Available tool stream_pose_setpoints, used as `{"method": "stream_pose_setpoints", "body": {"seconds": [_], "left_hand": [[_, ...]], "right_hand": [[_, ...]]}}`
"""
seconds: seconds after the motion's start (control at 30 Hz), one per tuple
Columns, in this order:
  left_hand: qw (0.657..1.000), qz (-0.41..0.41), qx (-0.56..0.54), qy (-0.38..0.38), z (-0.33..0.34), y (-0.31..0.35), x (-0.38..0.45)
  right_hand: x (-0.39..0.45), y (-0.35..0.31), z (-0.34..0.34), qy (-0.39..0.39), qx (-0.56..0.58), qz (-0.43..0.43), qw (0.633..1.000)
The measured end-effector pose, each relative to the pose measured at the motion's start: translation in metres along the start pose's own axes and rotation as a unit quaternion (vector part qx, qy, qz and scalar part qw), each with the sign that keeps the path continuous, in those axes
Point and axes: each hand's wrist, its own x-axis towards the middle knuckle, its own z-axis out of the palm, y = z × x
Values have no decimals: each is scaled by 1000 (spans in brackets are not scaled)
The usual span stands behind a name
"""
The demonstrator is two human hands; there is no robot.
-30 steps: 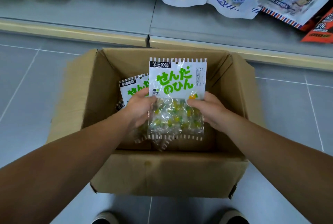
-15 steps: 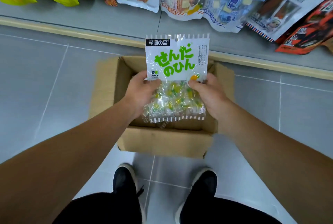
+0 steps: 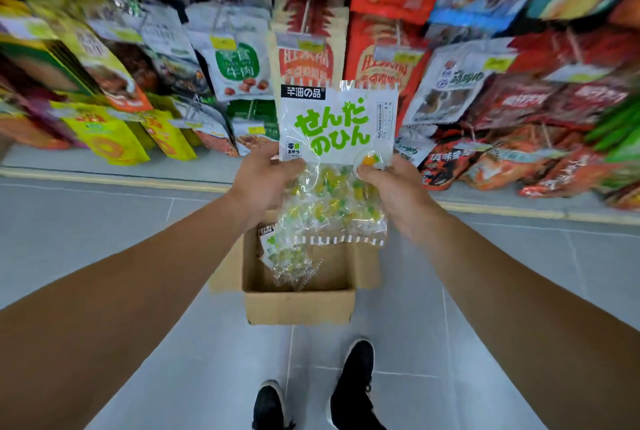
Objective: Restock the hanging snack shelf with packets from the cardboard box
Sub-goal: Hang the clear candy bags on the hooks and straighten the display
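The candy packet, held low over the cardboard box a second ago, is now raised upright before the hanging snack shelf, left hand and right hand each keeping a grip on one side edge, so hanging it seems next.

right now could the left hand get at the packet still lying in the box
Probably not yet. The left hand and the right hand both grip the candy packet. The spare packet lies uncovered in the open cardboard box; freeing the hand clears the way.
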Motion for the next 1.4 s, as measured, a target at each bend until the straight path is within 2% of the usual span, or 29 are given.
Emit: {"method": "stream_pose_setpoints", "body": {"seconds": [0.07,0.2,0.57,0.83,1.0,1.2,1.4], "left_hand": [[999,27,10,-19,-5,59,-30],[997,57,20,-52,-8,118,-61],[966,225,64,-111,14,280,-153],[936,320,45,-140,109,370,-207],[928,352,28,-121,186,414,-237],[925,372,11,-75,267,459,-255],[923,377,-17,-79,325,510,-249]], "right_hand": [[-42,-52,-7,30,2,-14,999],[-91,-105,-14,70,8,-42,997],[-223,-236,-69,148,21,-145,978],[-282,-298,-177,188,33,-250,949],[-308,-333,-255,191,42,-296,935],[-317,-370,-339,182,64,-323,927],[-305,-413,-397,164,93,-350,918]]}}
